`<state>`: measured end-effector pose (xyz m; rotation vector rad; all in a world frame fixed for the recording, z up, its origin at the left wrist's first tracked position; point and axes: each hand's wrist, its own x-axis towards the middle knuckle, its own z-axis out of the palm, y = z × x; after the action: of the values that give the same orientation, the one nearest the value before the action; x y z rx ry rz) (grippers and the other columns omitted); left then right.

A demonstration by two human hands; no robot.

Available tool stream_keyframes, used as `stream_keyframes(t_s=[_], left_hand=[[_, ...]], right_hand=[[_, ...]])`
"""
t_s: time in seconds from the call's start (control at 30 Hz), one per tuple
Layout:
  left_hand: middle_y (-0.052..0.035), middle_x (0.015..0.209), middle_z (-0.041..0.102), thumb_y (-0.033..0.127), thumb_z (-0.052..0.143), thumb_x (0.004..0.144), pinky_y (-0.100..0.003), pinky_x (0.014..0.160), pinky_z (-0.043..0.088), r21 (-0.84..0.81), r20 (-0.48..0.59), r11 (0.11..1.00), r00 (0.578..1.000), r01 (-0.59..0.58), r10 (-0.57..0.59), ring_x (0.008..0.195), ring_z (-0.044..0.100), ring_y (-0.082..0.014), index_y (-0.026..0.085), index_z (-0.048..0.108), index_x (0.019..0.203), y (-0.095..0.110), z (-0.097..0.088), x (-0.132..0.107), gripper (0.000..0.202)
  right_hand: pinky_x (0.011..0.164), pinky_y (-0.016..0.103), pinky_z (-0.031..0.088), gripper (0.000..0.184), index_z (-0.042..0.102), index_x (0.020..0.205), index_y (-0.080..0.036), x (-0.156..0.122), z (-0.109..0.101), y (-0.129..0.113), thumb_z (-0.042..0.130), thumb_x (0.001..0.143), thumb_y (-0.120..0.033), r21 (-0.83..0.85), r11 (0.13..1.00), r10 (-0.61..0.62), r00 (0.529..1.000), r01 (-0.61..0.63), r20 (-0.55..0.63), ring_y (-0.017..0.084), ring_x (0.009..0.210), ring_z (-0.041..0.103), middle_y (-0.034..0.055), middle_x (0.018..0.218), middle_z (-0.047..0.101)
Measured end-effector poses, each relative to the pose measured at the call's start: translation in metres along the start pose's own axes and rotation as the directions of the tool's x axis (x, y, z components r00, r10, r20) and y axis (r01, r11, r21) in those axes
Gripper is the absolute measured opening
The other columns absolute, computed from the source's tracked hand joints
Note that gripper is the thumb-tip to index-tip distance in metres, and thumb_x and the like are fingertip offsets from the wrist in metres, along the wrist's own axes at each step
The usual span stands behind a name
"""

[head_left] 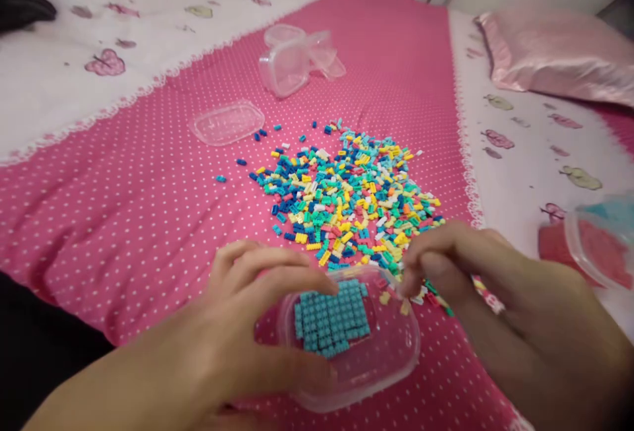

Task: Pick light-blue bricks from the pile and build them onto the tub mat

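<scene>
A clear plastic container [391, 365] lies in front of me on the bed, with a flat patch of teal toy building bricks [331, 319] set close together inside. My left hand [247, 325] spans the container's left end, index finger at the far rim and thumb over the near side. At the far right corner of the container, my right hand [495, 305] is closed, thumb and fingertips pinched together. Blur hides what is between them. Just below those fingertips show a few pale yellow bricks [405, 305]. A big loose pile of mixed-colour bricks [347, 193] spreads beyond both hands.
Farther back on the pink dotted bedcover [148, 220] lie a clear lid [228, 123] and several stacked clear containers [292, 65]. At right stands a tub with red and teal contents [594, 246]. A pink satin pillow [559, 58] rests behind it.
</scene>
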<state>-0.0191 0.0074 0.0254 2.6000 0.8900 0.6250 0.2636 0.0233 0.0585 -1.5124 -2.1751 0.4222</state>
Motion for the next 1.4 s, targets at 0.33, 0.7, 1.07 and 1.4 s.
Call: stream_keyframes(t_s=[0.33,0.7,1.07,1.4], left_hand=[[-0.0072,0.11,0.076,0.019,0.065,0.094,-0.034,0.089,0.049,0.23,0.067,0.962,0.984,0.148,-0.167,0.099,0.068,-0.0222,0.02,0.078,0.107,-0.095,-0.016,0.166,0.018],[-0.0074,0.109,0.075,0.021,0.06,0.1,-0.038,0.093,0.044,0.255,0.079,0.966,0.996,0.027,-0.048,0.104,0.064,-0.0237,0.021,0.079,0.105,-0.111,0.027,0.183,0.019],[-0.0084,0.11,0.073,0.025,0.065,0.098,-0.042,0.095,0.04,0.326,0.076,0.945,0.997,0.007,-0.033,0.106,0.06,-0.0268,0.02,0.078,0.103,-0.109,0.03,0.181,0.014],[-0.0121,0.124,0.071,0.02,0.056,0.101,-0.052,0.107,0.035,0.373,0.037,0.927,0.997,0.047,-0.066,0.12,0.054,-0.0335,0.016,0.079,0.098,-0.096,0.049,0.194,0.024]], right_hand=[[0.073,0.036,0.045,0.022,0.066,0.092,-0.024,0.037,0.019,0.06,0.051,0.102,-0.038,0.171,0.969,0.213,0.952,-0.177,-0.22,0.021,0.08,0.066,0.0017,0.083,0.072],[0.08,0.037,0.047,0.017,0.067,0.1,-0.025,0.042,0.028,0.066,0.052,0.101,-0.033,0.176,0.968,0.216,0.952,-0.179,-0.216,0.023,0.091,0.067,0.0037,0.097,0.073],[0.079,0.038,0.048,0.017,0.066,0.1,-0.025,0.043,0.033,0.062,0.05,0.102,-0.031,0.158,0.978,0.167,0.97,-0.139,-0.177,0.023,0.093,0.067,0.0047,0.099,0.074],[0.088,0.041,0.049,0.014,0.065,0.1,-0.023,0.045,0.037,0.063,0.051,0.1,-0.026,0.15,0.983,0.134,0.97,-0.104,-0.204,0.025,0.104,0.066,0.0065,0.107,0.074]])
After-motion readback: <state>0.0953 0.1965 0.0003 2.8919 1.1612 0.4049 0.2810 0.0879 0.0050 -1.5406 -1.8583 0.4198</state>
